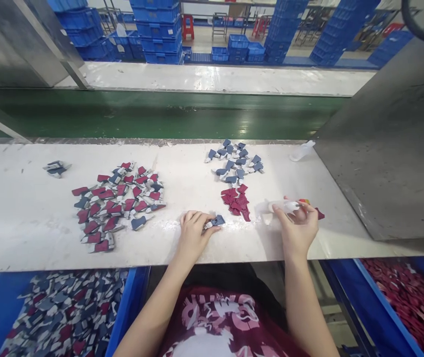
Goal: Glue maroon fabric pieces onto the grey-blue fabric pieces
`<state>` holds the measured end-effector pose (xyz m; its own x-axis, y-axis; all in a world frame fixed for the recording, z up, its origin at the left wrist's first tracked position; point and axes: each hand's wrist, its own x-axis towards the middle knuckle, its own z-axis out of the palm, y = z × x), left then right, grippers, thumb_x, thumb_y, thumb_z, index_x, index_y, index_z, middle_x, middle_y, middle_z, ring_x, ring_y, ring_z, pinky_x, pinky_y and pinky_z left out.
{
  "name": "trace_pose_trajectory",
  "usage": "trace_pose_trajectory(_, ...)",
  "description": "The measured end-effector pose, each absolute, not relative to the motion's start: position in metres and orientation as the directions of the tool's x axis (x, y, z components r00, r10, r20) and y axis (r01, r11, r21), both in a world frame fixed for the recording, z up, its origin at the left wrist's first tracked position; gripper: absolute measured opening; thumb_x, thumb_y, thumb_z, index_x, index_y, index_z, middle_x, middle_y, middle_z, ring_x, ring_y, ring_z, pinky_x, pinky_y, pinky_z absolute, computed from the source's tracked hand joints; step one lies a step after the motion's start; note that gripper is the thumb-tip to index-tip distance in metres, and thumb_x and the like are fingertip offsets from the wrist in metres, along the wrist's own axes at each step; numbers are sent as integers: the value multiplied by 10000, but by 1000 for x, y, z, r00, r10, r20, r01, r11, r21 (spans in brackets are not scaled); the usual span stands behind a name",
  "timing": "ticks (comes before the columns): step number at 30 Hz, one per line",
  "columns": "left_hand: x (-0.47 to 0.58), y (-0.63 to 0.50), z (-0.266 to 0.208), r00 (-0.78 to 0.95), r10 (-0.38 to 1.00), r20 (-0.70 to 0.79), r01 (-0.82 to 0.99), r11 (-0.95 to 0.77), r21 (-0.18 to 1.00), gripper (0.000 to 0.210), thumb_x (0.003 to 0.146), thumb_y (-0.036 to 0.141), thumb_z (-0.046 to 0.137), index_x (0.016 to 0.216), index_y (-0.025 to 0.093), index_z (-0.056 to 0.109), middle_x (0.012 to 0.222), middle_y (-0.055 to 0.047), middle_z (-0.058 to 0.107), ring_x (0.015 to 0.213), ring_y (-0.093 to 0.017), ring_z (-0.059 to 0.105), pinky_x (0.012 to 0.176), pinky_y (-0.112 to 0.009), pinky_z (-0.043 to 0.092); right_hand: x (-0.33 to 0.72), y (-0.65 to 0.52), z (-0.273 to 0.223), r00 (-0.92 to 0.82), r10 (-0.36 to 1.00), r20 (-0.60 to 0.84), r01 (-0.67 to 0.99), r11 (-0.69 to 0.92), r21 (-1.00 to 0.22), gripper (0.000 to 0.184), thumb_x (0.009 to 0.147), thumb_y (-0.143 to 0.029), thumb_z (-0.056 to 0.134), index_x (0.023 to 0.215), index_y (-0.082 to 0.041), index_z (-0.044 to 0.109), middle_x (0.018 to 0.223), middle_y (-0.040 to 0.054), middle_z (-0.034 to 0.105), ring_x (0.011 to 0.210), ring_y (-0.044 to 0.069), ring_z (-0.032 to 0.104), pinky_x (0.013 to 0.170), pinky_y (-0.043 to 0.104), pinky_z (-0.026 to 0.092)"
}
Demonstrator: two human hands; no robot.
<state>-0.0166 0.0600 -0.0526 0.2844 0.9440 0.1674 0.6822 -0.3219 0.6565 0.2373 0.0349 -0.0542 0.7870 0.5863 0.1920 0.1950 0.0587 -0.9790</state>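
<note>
My left hand [194, 232] pinches a blue-grey and white plastic piece [218, 221] between thumb and fingers, low over the white tabletop. My right hand [298, 229] is closed around a small translucent white squeeze bottle [279, 205], tilted on its side; fingers hide part of it. Just beyond those fingers lies a dark red piece [321, 214] beside something small in red and yellow. Between my hands sits a little heap of dark red flat pieces [236, 201]. Behind it are several blue-grey pieces [230, 166] with white ends.
Red-topped and blue-grey pieces [111, 203] spread across the table's left. A second translucent container [301, 150] stands near the metal panel [401, 148] on the right. Blue bins [123, 317] of parts flank me below the edge. A green belt [197, 116] runs behind the table.
</note>
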Motion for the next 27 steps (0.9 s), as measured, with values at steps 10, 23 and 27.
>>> trace_pose_trajectory(10,-20,62,-47,195,973,119,533,-208,820,138,838,218,758,968,261,746,1042,-10,782,1012,-214,677,1075,-458,358,200,47,-43,273,705,655,798,214,-563,133,938,-338,604,984,-272,709,903,67,654,844,218,611,728,377,530)
trace_pose_trajectory(23,-24,56,-42,56,998,-7,258,-8,966,236,835,296,722,1057,243,784,1130,-54,776,1123,-256,683,1130,-454,404,185,67,-16,149,975,165,611,40,-790,135,855,-344,685,863,-210,693,818,48,705,729,208,655,723,366,535)
trace_pose_trajectory(27,-21,50,-33,6,998,-65,176,63,982,324,855,320,704,1159,222,758,1212,-76,746,1173,-268,673,1053,-406,497,157,47,-1,281,960,7,74,-15,-997,293,715,-442,819,838,-202,703,798,48,750,742,207,713,726,343,577)
